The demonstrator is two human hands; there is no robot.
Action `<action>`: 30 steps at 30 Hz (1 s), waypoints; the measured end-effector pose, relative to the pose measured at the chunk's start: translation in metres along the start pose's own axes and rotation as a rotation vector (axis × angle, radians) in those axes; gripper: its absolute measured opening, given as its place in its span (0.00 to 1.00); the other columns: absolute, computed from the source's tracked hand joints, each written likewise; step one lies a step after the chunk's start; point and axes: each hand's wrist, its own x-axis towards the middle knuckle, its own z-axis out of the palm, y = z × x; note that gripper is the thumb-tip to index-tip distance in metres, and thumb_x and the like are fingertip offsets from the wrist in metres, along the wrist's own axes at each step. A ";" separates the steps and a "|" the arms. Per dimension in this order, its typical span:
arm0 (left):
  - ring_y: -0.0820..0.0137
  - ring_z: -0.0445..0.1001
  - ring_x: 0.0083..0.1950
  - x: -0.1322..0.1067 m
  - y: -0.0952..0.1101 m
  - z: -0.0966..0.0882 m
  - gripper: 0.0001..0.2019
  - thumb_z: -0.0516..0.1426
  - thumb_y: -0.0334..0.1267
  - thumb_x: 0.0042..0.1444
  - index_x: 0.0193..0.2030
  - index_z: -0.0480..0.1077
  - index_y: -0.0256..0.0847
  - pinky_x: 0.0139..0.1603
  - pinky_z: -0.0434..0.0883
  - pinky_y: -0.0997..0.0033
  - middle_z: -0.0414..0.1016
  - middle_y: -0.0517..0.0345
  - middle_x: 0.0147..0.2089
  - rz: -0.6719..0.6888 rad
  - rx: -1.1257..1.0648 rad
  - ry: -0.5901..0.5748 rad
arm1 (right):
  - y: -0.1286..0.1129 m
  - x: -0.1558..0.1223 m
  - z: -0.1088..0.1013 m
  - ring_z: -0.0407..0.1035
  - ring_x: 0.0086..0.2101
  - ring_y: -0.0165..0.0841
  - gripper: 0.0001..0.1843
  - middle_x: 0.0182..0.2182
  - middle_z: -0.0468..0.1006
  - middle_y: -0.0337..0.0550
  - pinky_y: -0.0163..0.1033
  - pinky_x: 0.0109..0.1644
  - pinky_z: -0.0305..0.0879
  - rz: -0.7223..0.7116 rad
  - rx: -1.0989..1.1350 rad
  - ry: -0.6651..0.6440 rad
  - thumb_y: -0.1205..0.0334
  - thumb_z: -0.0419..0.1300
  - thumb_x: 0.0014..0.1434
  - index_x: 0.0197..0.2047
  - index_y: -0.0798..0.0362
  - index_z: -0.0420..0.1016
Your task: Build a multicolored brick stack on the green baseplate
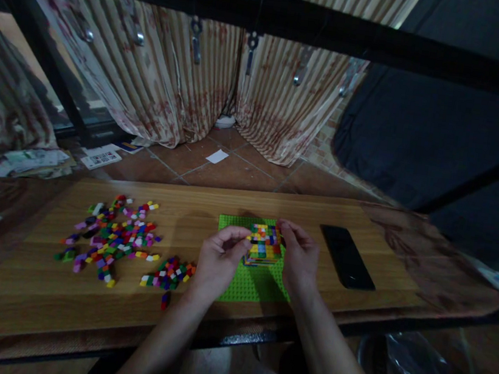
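Observation:
A block built of many small coloured bricks (264,243) stands on a green baseplate (250,284) on a wooden table (35,281). My left hand (217,264) is at the block's left side, its fingers curled with the tips pinched against the block's edge. My right hand (299,256) cups the right side, fingers bent over the block's top corner. Whether a single loose brick sits between the left fingertips is too small to tell.
Loose coloured bricks lie scattered at the left (109,236), with a smaller heap (168,274) close to my left wrist. A black phone (347,256) lies flat to the right of the baseplate. Striped curtains (190,81) hang beyond the table over a tiled floor.

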 end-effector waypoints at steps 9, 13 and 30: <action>0.69 0.74 0.41 0.001 -0.001 0.005 0.05 0.60 0.36 0.54 0.36 0.78 0.43 0.47 0.68 0.70 0.78 0.57 0.37 0.282 0.343 -0.016 | 0.002 0.001 0.000 0.69 0.26 0.30 0.14 0.25 0.78 0.39 0.37 0.32 0.66 0.087 0.047 -0.008 0.52 0.68 0.43 0.28 0.53 0.78; 0.67 0.72 0.46 0.005 -0.007 0.011 0.04 0.62 0.35 0.52 0.33 0.80 0.47 0.52 0.66 0.68 0.76 0.56 0.40 0.389 0.433 0.048 | 0.002 0.000 0.000 0.69 0.26 0.30 0.13 0.25 0.79 0.39 0.36 0.31 0.66 0.128 0.103 -0.025 0.53 0.68 0.41 0.27 0.52 0.78; 0.68 0.76 0.38 0.019 -0.015 0.020 0.05 0.65 0.34 0.43 0.30 0.80 0.41 0.43 0.71 0.69 0.80 0.56 0.34 0.032 0.179 0.068 | 0.006 0.001 -0.003 0.69 0.25 0.30 0.09 0.25 0.79 0.37 0.36 0.32 0.65 0.154 0.072 -0.082 0.56 0.67 0.43 0.29 0.51 0.79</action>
